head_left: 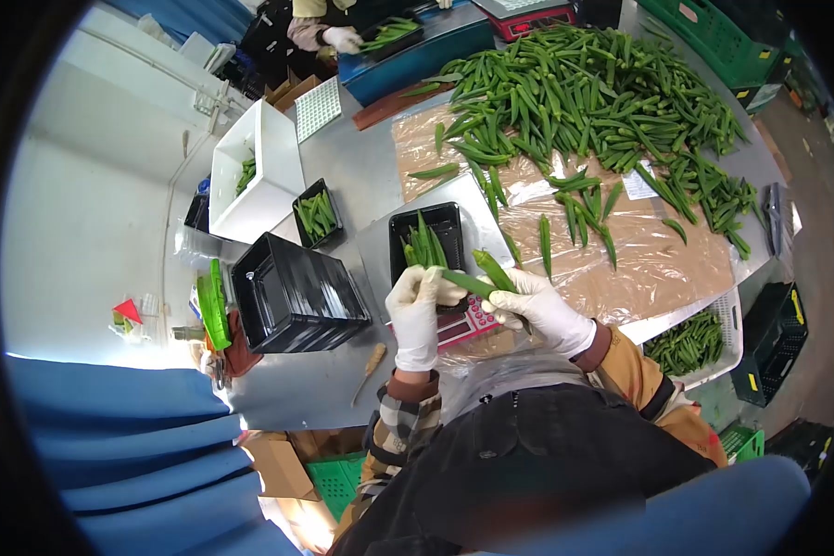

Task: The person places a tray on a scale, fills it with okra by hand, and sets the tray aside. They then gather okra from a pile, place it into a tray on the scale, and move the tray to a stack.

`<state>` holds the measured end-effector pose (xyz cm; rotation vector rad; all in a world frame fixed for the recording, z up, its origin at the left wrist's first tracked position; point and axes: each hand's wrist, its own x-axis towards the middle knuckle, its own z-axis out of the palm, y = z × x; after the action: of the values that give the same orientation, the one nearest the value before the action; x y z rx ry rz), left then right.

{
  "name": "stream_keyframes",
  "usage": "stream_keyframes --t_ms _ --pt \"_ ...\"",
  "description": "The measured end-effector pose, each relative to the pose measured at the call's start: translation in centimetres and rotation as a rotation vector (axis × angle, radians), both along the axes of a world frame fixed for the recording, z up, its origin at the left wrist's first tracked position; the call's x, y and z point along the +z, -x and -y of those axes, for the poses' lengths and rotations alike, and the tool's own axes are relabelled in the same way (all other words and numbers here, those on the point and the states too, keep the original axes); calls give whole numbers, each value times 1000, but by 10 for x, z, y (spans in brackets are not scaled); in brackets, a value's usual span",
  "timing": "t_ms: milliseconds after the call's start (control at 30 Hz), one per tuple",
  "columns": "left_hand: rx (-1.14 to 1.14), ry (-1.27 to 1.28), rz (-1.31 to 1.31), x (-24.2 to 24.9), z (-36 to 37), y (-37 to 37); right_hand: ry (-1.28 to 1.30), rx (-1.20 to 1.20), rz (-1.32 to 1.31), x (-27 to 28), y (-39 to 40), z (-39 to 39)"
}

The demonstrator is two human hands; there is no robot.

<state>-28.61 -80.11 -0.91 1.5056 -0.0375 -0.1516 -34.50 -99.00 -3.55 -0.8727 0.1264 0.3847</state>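
My left hand [417,313], in a white glove, is closed at the near rim of a black tray [451,222], its fingers at one end of a long okra pod [466,282]. The other end of that pod lies in my gloved right hand [539,313], which also grips a second okra pod [494,270] pointing up and away. Several okra pods [423,243] lie in the tray. The tray rests on a scale with a red and white keypad [477,320], partly hidden by my hands.
A large okra heap [584,102] covers the far right of the table. On the left stand stacked black trays [292,296], a filled tray [316,215] and a white bin [273,176]. A knife [370,371] lies near the front edge. Across the table, a co-worker's gloved hand [343,39] is beside a tray.
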Motion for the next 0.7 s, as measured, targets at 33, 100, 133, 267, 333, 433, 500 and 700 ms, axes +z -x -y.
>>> stream_keyframes --t_ms 33,100,133,267,333,433,500,700 --pt "67 59 -14 -4 -11 6 -10 -4 -3 -2 -3 -6" --pt "211 38 -26 -18 -45 9 -27 -11 -11 -13 -11 -17" --pt "269 -38 -12 -25 -65 13 41 13 -19 -22 -19 -19" --pt "514 -300 75 -47 -121 37 187 -25 159 -25 -52 -43" --pt "602 -309 37 -70 -157 53 350 -180 153 -37 -53 -43" --pt "700 -257 -49 -93 -205 90 544 -231 216 -44 -53 -6" --pt "815 -262 -19 -102 -225 112 820 -379 199 -85 -57 22" --pt "1130 -599 -11 -194 -308 186 1774 -347 119 -166 -38 58"
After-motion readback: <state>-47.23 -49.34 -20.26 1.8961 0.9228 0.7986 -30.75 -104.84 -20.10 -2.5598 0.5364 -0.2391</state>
